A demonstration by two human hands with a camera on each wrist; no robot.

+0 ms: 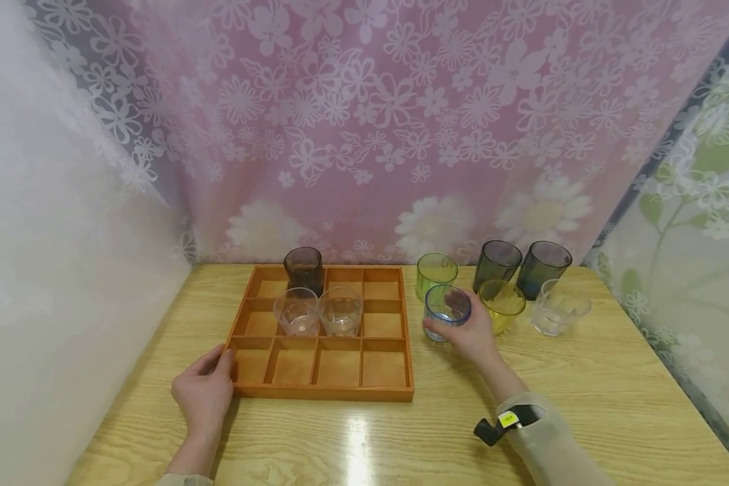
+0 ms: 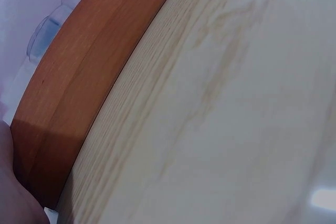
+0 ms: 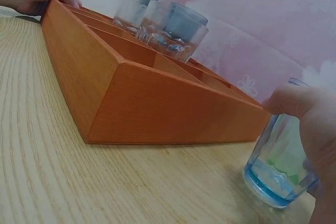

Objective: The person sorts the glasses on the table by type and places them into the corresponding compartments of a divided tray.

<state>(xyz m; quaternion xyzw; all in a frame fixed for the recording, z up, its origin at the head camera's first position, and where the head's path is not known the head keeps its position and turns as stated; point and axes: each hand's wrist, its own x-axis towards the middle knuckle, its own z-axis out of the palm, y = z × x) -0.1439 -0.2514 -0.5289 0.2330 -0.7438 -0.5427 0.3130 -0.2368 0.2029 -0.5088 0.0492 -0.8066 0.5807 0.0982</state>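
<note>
My right hand [image 1: 476, 335] grips a clear glass with a blue rim [image 1: 445, 307], thumb on the near side and fingers around the far side. In the right wrist view the glass's bluish base [image 3: 270, 190] is low over the table, right of the tray. With my left hand [image 1: 205, 388] I hold the left front corner of a compartmented wooden tray [image 1: 322, 392]. Inside the tray, a dark glass [image 1: 304, 271] stands in the back row. Two clear glasses, one on the left [image 1: 294, 316] and one on the right [image 1: 341, 316], stand side by side in the middle row.
Around my right hand stand a green glass [image 1: 435, 271] behind, a yellow glass [image 1: 504, 300] to the right, two dark glasses [image 1: 543, 266] at the back and a clear glass [image 1: 555, 314] further right. A floral curtain [image 1: 364, 135] hangs behind the table [image 1: 449, 432].
</note>
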